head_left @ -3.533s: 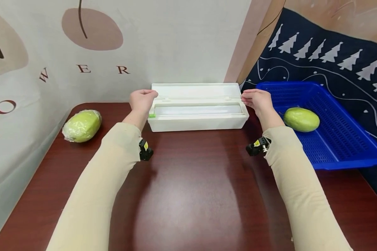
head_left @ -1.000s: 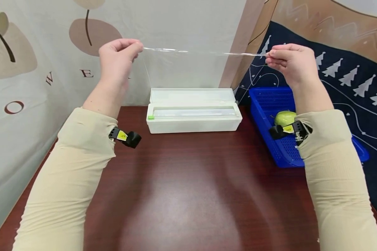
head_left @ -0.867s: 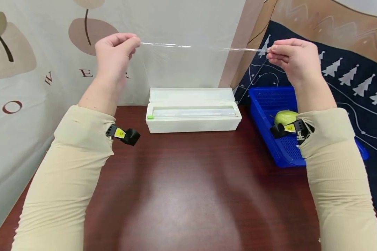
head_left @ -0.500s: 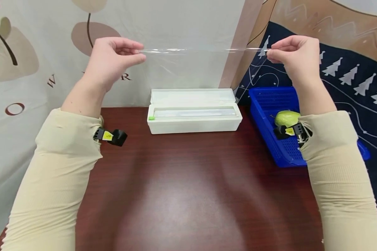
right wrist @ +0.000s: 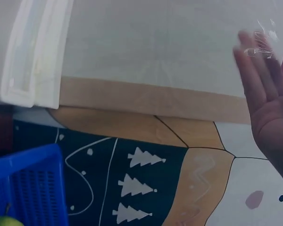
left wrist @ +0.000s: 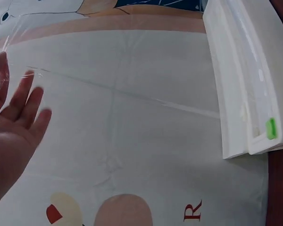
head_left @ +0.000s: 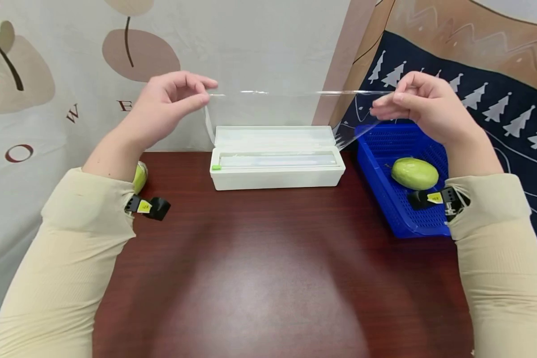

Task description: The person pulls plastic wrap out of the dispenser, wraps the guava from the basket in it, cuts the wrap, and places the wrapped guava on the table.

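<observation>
A thin clear sheet of plastic wrap [head_left: 255, 92] stretches between my raised hands, reaching down to the white wrap dispenser [head_left: 277, 179] whose lid stands up. At its left corner my left hand [head_left: 163, 102] pinches the film between thumb and forefinger; the other fingers spread out in the left wrist view. My right hand [head_left: 429, 104] pinches the right corner, its remaining fingers extended. Crinkled film [right wrist: 263, 44] shows over those fingertips in the right wrist view. A green slider [left wrist: 271, 128] sits at the dispenser's left end.
A blue basket [head_left: 382, 199] holding a green melon-like fruit [head_left: 415, 173] stands on the right, partly behind my right wrist. Another green fruit [head_left: 140, 177] is mostly hidden by my left forearm. A fabric-covered wall rises behind the brown table [head_left: 259, 268].
From the dispenser, my hands rose and drew the film up and apart. In the last half second both lowered slightly, and the right fingers spread. The dispenser stayed in place.
</observation>
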A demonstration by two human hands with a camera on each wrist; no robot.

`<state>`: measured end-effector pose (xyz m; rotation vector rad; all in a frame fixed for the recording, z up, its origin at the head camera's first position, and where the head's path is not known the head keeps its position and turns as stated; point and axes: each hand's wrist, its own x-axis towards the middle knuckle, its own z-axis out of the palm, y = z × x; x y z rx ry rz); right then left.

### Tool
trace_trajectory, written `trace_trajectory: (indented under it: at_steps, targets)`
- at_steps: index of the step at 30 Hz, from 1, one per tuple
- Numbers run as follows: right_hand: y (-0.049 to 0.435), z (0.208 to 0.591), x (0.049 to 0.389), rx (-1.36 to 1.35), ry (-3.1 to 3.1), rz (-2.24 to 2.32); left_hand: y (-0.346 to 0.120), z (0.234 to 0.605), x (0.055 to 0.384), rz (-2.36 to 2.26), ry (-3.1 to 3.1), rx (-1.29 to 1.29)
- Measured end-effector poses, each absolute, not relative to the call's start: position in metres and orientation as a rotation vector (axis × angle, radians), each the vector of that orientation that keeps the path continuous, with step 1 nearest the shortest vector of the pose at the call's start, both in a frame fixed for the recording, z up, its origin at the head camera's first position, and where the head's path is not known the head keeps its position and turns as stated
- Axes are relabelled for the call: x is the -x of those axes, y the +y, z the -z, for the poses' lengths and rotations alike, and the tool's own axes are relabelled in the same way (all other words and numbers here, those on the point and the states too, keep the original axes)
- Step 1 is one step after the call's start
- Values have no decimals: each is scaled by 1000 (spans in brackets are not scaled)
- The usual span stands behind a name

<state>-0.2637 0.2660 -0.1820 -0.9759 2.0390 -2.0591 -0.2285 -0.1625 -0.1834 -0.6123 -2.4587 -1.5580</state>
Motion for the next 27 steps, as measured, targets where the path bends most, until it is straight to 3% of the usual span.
trace_trajectory:
  at_steps: [9, 17, 27]
  targets:
    - [278, 204, 251, 1171, 1939, 1936, -162, 207, 213, 2017, -2327, 1053]
    - [280, 230, 233, 1196, 1910, 1813, -163, 248, 196, 2169, -2409, 1088]
    - [282, 290, 209, 1064, 1907, 1624, -156, 308, 192, 2251, -2815, 1061]
